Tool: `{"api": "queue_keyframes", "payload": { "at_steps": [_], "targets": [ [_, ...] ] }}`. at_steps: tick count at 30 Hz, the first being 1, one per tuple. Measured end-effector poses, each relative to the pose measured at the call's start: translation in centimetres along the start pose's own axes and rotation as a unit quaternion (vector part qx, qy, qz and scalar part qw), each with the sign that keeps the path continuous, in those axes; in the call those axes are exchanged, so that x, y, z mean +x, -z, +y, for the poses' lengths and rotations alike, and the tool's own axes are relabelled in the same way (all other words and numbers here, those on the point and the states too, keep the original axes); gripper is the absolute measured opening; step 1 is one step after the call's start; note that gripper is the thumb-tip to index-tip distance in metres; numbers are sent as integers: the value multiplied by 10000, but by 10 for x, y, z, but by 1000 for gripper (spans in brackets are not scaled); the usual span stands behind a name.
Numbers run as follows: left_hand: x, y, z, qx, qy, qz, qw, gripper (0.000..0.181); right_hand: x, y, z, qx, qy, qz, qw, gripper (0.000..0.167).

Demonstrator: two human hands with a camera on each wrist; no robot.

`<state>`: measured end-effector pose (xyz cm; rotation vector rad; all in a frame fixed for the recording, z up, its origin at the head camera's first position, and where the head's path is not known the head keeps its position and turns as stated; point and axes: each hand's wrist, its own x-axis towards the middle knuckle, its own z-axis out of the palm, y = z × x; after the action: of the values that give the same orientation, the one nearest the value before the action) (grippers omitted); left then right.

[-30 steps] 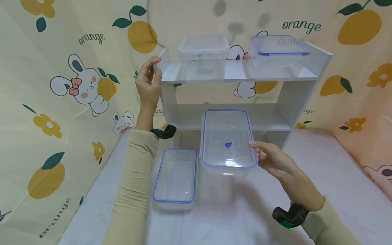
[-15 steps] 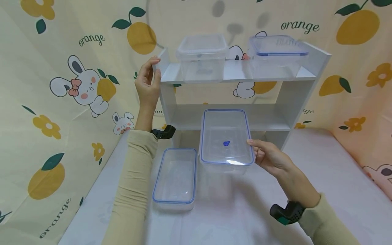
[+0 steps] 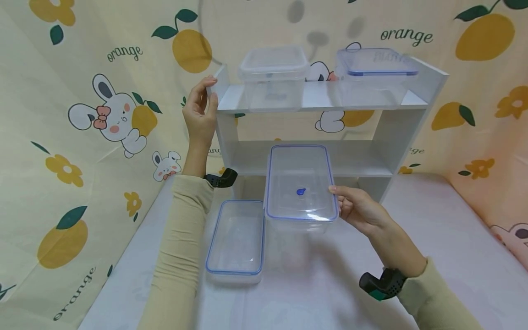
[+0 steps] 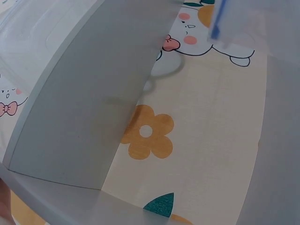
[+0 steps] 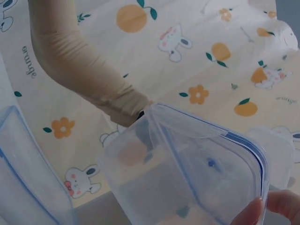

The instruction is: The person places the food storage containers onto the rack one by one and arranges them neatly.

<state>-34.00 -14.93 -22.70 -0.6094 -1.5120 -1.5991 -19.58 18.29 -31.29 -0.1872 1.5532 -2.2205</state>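
Observation:
My right hand [image 3: 360, 208] pinches the right edge of a clear lidded food container [image 3: 303, 181] with a blue rim and a small blue plug in its lid. The container hangs in front of the white shelf [image 3: 354, 158], tilted so its lid faces me. In the right wrist view, thumb and fingers hold the container [image 5: 183, 164] by the lid's rim. My left hand [image 3: 200, 110] grips the top of the shelf's left side panel. Just left of the held container, a second blue-rimmed container [image 3: 236, 238] rests on the table.
On the shelf's top board stand a container with a whitish lid [image 3: 272, 78] and one with a blue-edged lid [image 3: 375, 78]. A patterned cloth [image 3: 119, 183] hangs behind and beside the white table [image 3: 437, 247].
My right hand has carried the container a little to the left and slightly up, nearer above the one on the table. The left hand stays where it was on the shelf.

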Motion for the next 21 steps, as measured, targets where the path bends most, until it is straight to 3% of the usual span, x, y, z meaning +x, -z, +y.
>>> {"api": "queue_keyframes", "payload": {
  "at_steps": [10,21],
  "targets": [
    [0,-2,3,-160,34,6,9999,25,6,-6,-2,242,-119,138,9995,13],
    [-1,-1,2,-123,15,4,9999,26,19,-14,-5,887,-101,213,9958,9]
  ]
}}
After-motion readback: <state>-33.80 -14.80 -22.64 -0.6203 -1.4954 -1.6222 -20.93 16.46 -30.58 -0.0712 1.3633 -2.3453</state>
